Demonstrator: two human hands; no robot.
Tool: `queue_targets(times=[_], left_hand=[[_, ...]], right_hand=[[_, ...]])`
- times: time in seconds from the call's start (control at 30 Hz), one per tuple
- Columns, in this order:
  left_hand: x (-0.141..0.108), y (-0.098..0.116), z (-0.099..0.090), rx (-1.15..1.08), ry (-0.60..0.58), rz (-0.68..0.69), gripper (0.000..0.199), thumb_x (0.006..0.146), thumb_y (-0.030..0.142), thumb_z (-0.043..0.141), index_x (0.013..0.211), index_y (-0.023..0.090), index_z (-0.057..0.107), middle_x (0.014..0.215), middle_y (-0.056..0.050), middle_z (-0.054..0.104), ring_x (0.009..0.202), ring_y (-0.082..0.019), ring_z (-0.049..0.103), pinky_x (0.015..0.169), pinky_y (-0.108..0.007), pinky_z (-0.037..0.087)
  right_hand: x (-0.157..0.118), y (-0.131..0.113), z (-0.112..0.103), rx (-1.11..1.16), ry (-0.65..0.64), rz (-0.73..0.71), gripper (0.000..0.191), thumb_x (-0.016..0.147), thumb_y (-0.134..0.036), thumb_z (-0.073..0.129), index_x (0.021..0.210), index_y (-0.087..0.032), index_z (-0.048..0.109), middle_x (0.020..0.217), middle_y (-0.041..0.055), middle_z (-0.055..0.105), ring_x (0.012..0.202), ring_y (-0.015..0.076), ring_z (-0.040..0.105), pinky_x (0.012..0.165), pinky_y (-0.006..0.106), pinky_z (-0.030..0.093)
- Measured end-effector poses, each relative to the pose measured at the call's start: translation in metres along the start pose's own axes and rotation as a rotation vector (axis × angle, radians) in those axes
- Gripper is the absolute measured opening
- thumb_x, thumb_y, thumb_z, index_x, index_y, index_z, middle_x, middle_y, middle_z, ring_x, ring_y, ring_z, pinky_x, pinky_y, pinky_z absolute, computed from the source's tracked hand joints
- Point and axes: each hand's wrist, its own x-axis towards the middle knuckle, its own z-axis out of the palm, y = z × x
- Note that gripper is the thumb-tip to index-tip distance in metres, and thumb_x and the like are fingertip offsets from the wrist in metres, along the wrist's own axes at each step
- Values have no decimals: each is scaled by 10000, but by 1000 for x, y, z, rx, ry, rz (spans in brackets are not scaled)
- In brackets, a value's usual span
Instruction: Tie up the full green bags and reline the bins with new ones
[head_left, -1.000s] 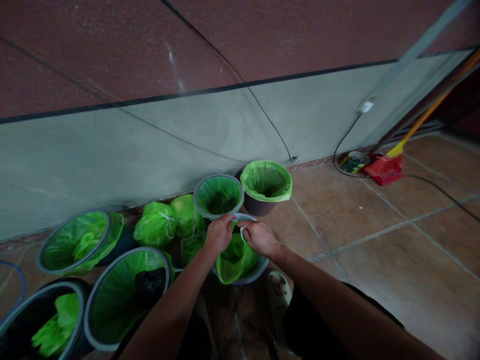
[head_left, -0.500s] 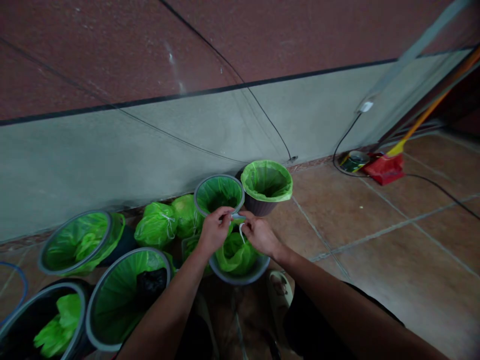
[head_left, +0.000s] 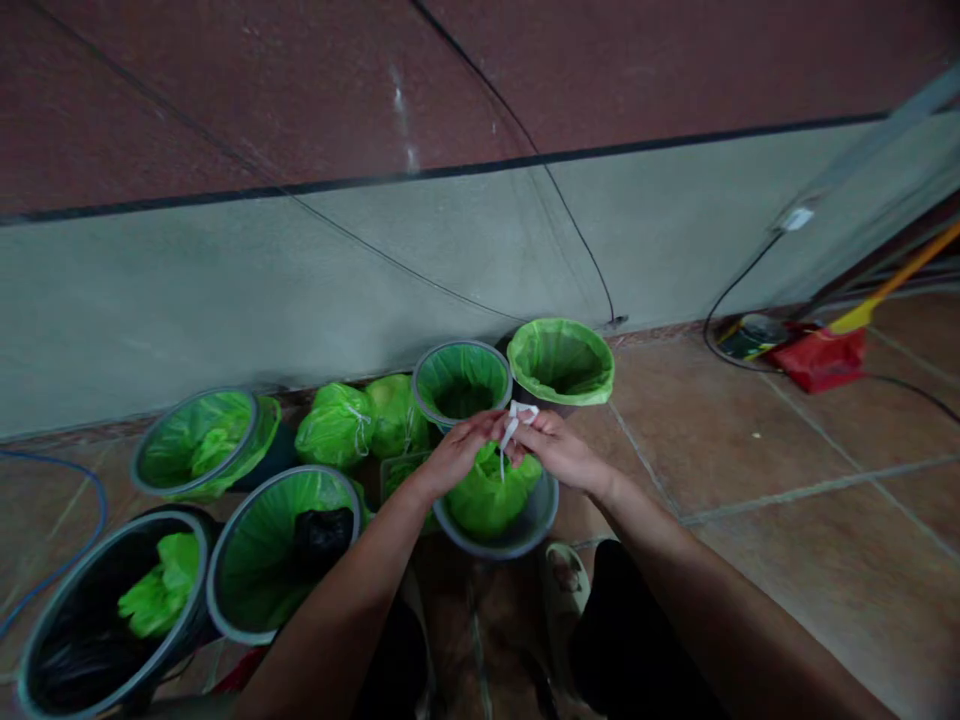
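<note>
A green garbage bag (head_left: 491,500) sits bunched inside a grey bin (head_left: 499,548) between my feet and the wall. Its neck is gathered, and a white drawstring (head_left: 510,432) loops up from it. My right hand (head_left: 559,448) is closed on the drawstring, with a white end sticking up above the fingers. Close against it, my left hand (head_left: 466,452) has its fingers bent at the bag's neck; its fingertips are partly hidden behind the string and the other hand.
Two lined bins, one grey-rimmed (head_left: 461,385) and one brown (head_left: 562,365), stand by the wall. Tied green bags (head_left: 334,425) lie left of them. More lined bins (head_left: 281,550) crowd the left. A red dustpan (head_left: 821,358) and a black cable (head_left: 709,325) are at right.
The white drawstring, stretched between my hands before, is now gathered at my right fingers. My hands have come together, and the bag's top has drawn closed. The view has shifted left.
</note>
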Motion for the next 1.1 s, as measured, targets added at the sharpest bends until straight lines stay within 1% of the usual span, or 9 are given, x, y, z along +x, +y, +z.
queue_targets(times=[0.13,0.3,0.43,0.5,0.6,0.7,0.83,0.97,1.1], left_hand=[[1,-3,4,20,-80,-9,397,904,481,499,771,155,683,812,-42,694,821,-176,616,872,-315,466],[4,-10,-1,136,71,-101,341,888,413,499,763,154,683,588,20,555,585,-115,489,613,-239,384],[8,-27,8,146,250,-264,264,840,288,514,634,161,620,482,46,462,480,-98,406,529,-245,313],[7,-32,16,163,171,-236,262,819,252,525,576,171,581,474,48,457,472,-95,390,532,-251,310],[2,-28,26,213,-138,-96,221,794,184,524,589,170,606,530,36,527,514,-100,442,570,-249,345],[-4,-13,28,258,-380,-44,214,792,139,494,731,167,698,637,17,614,610,-118,529,626,-240,393],[-7,1,22,268,-514,-14,251,852,220,513,942,174,743,808,-2,686,761,-140,592,727,-238,432],[-4,-8,19,300,-396,-70,256,881,288,518,818,171,737,703,-3,660,676,-133,570,656,-233,416],[1,-26,15,220,-170,-182,272,872,297,519,716,164,697,608,0,614,575,-123,531,572,-230,387]], right_hand=[[0,-15,-13,226,134,-4,381,773,-556,714,750,-179,667,596,-20,554,530,89,489,522,218,444],[2,-13,-30,298,394,156,325,708,-432,783,876,-179,665,569,-53,551,442,61,438,415,185,376],[0,-12,-19,291,408,176,394,677,-365,801,994,-193,644,544,-70,569,426,75,471,421,194,405],[-1,-14,-9,312,308,151,397,712,-388,781,1031,-189,653,568,-55,602,443,79,501,456,204,442],[0,-15,-2,358,201,137,360,745,-372,761,1036,-177,681,624,-29,644,483,78,543,499,204,466],[3,-14,-8,440,234,124,318,740,-300,760,1027,-180,694,650,-29,649,518,76,556,538,203,487],[8,-10,-21,521,351,119,245,739,-282,741,960,-188,692,663,-26,635,567,91,564,596,223,523],[8,4,-23,287,495,198,278,753,-316,708,1009,-227,646,847,12,694,732,145,642,688,275,543],[-2,27,-15,-304,288,258,270,811,-392,639,1009,-209,655,905,41,698,802,181,642,714,298,512]])
